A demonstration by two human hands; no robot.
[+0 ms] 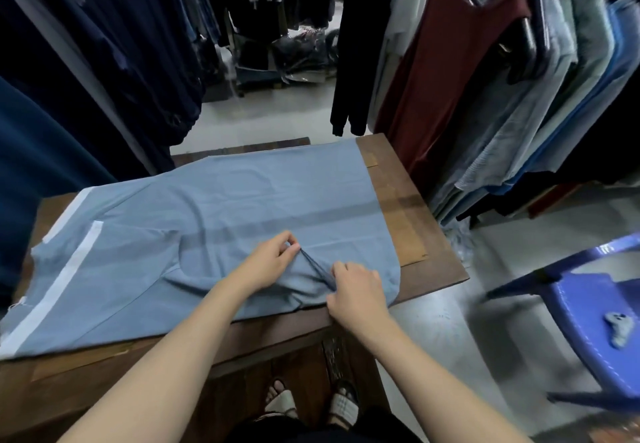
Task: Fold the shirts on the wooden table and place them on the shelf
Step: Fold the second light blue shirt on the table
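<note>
A grey-blue shirt (221,214) with white stripes at its left end lies spread flat over the wooden table (408,207). My left hand (270,262) pinches a raised ridge of the shirt's cloth near the front right part. My right hand (356,293) grips the same ridge a little nearer to me, at the table's front edge. The cloth is pulled taut into a thin fold between the two hands. No shelf is in view.
Racks of hanging clothes stand close on the left (97,62) and right (502,89) of the table. A blue plastic chair (595,321) stands on the floor at the right. Bagged clothes (298,55) lie on the floor beyond the table.
</note>
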